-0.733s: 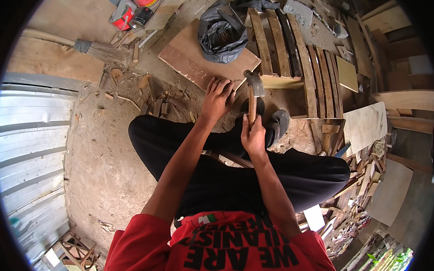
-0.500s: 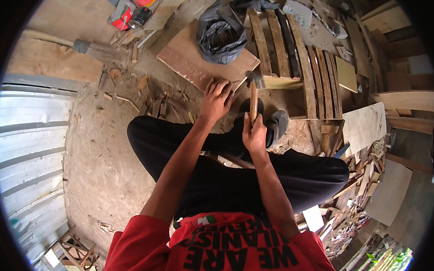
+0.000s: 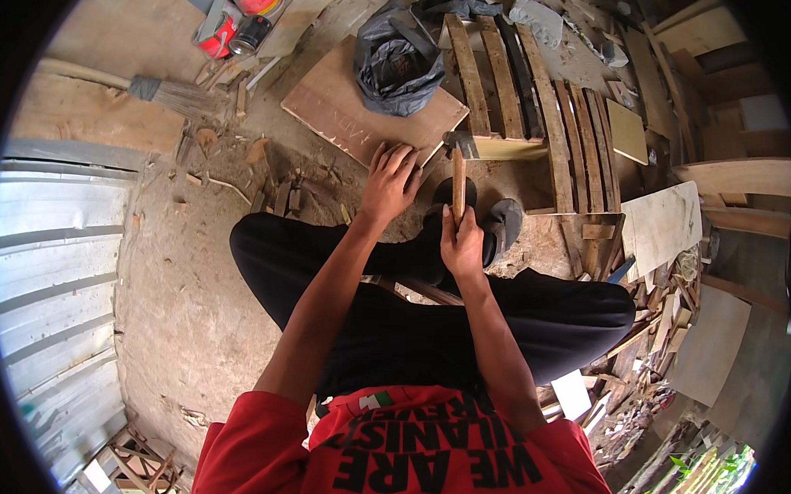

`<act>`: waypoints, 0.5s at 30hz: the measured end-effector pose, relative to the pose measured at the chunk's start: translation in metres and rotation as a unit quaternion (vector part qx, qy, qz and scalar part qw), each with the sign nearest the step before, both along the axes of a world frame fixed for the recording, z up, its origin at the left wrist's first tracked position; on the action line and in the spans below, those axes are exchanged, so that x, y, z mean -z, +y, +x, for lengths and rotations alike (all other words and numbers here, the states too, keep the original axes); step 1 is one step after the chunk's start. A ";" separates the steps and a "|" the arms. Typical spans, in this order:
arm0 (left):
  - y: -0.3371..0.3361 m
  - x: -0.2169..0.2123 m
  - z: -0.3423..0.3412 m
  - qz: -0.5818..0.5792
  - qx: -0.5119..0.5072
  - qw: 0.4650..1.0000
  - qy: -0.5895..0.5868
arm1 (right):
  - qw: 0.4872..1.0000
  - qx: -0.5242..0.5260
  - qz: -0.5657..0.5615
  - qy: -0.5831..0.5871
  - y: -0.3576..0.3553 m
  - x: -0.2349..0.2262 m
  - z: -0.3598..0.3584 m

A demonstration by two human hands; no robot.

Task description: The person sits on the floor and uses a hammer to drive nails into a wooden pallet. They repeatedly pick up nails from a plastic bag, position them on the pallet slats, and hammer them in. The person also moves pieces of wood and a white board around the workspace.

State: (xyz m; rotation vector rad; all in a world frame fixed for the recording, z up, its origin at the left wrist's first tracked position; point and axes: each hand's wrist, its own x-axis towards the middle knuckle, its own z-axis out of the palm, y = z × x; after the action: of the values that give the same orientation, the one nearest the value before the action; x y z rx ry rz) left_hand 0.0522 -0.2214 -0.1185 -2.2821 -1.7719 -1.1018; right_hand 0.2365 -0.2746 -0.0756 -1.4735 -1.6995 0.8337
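My right hand (image 3: pixel 462 243) is wrapped round the wooden handle of a hammer (image 3: pixel 459 184). The hammer's dark metal head is just off the near right edge of a flat brown wooden board (image 3: pixel 330 114). At that board's near corner rests my left hand (image 3: pixel 392 182), fingers bent and close together over the edge. Whatever its fingertips may pinch is hidden or too small to name. A black plastic bag (image 3: pixel 392 94), its mouth gaping, sits on top of the board.
Beyond the hammer lies a slatted wooden pallet (image 3: pixel 557 122). Paint cans (image 3: pixel 218 36) and a broom (image 3: pixel 161 91) are at the far left. Scrap wood (image 3: pixel 645 343) is heaped on the right. My crossed legs (image 3: pixel 300 248) are under my forearms, beside a corrugated metal sheet (image 3: pixel 60 261) at left.
The hammer head has tilted and shifted slightly, while my right grip stays the same. My left hand keeps its place at the board's edge. The whole view has moved a little.
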 end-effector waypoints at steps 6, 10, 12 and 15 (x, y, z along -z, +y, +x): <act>-0.002 -0.004 0.003 -0.018 -0.007 0.999 0.034 | 0.999 -0.008 -0.036 -0.004 -0.005 0.003 0.001; -0.002 -0.005 0.005 -0.032 -0.017 0.998 0.048 | 1.000 -0.002 -0.019 -0.001 -0.005 0.003 0.000; -0.001 -0.002 0.006 -0.027 -0.022 0.998 0.049 | 1.000 0.000 -0.005 0.002 -0.005 0.006 0.001; 0.000 -0.002 0.007 -0.035 -0.024 0.998 0.056 | 1.000 -0.002 0.004 0.011 -0.007 0.007 0.002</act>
State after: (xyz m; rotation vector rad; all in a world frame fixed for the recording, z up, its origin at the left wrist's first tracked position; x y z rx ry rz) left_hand 0.0588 -0.2219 -0.1169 -2.2762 -1.8406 -0.8999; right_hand 0.2389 -0.2813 -0.0831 -1.4507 -1.6895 0.8406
